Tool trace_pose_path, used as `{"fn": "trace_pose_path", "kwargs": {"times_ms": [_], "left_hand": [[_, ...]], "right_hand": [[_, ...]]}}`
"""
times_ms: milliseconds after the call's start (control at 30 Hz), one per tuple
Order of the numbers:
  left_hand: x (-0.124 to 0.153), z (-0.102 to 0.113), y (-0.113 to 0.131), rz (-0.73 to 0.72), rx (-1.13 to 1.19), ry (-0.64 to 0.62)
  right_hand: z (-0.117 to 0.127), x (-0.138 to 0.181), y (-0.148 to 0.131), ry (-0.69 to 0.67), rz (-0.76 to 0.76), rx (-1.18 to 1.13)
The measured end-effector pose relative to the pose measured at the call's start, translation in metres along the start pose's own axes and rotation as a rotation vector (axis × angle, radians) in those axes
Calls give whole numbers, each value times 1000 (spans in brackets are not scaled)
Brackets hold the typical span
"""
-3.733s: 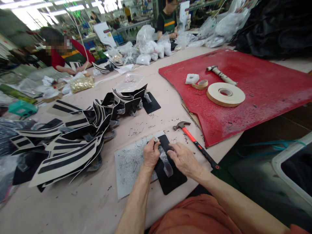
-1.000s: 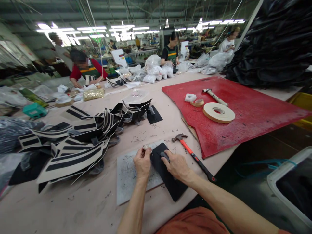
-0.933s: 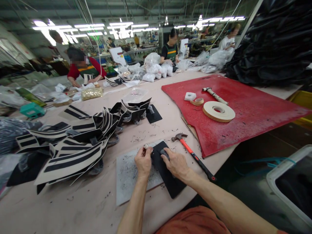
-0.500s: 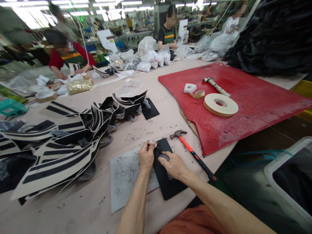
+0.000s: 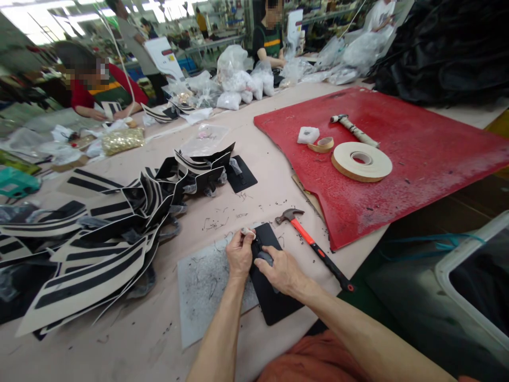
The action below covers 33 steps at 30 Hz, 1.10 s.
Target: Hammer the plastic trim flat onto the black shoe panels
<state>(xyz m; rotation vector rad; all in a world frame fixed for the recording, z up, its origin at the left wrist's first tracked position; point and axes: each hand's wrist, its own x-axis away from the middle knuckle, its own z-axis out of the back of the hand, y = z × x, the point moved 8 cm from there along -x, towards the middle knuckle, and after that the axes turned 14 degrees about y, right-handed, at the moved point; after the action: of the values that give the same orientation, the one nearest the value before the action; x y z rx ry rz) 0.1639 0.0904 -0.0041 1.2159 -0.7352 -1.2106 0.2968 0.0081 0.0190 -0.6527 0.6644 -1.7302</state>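
Note:
A black panel (image 5: pixel 270 305) with rounded corners lies partly over a grey board (image 5: pixel 199 297) strewn with dark scraps. My left hand (image 5: pixel 239 257) is closed at the panel's upper left edge. Something small and white (image 5: pixel 248 232) shows at its fingertips; whether it is held or wrapped round a finger, I cannot tell. My right hand (image 5: pixel 284 269) grips a dark grey rounded piece (image 5: pixel 265 258) over the panel, its lower part covered by the fingers. Just right of the panel rests a claw hammer (image 5: pixel 304 231) with a red and black handle.
Striped black and cream panels (image 5: pixel 95 265) are heaped at left. On a red sheet (image 5: pixel 294 119) lie a tape roll (image 5: pixel 342 162) and a second hammer (image 5: pixel 356 132). Plastic bags (image 5: pixel 234 79) and co-workers are across the table. A pale bin (image 5: pixel 441 270) stands at right.
The camera view has shifted slightly, moving the background up and left. Both hands keep nearly the same place and grip at the black panel.

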Motion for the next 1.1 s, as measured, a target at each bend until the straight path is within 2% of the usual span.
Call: {"fn": "trace_pose_path", "kwargs": {"times_ms": [100, 200, 300, 367, 400, 500, 567, 633, 733, 767, 833, 867, 933, 967, 1033, 1100], "left_hand": [[3, 1, 7, -100, -78, 33], [11, -1, 15, -239, -149, 53], [19, -4, 20, -342, -155, 31], [19, -5, 20, -341, -145, 22], [18, -5, 19, -324, -140, 22], [13, -4, 16, -266, -115, 8], [12, -5, 15, -251, -93, -20], [12, -8, 14, -246, -75, -55], [12, -11, 13, -242, -57, -94], [12, -12, 13, -246, -58, -103], [13, -13, 15, -272, -76, -115], [13, -14, 15, -290, -93, -119], [14, -14, 17, -322, -135, -121], [14, -14, 17, -329, -163, -120], [14, -14, 16, -331, -211, -119], [14, -15, 15, -332, -216, -124]], "right_hand": [[2, 3, -1, -32, 16, -10], [13, 8, -6, -51, 126, -28], [46, 6, 6, 144, 211, 102], [69, 1, 30, 271, 135, 249], [76, -3, 47, 290, 47, 277], [83, -13, 92, 211, -239, 133], [81, -19, 102, 139, -332, -14], [77, -23, 94, 58, -346, -116], [77, -17, 65, -25, -357, -267], [80, -14, 52, -25, -330, -309], [94, -8, 24, 48, -164, -313], [104, -5, 10, 108, -39, -246], [116, 0, -13, 195, 208, 31], [117, 2, -20, 186, 293, 198], [113, 1, -28, 61, 393, 445], [121, -2, -42, -10, 459, 529]]}}
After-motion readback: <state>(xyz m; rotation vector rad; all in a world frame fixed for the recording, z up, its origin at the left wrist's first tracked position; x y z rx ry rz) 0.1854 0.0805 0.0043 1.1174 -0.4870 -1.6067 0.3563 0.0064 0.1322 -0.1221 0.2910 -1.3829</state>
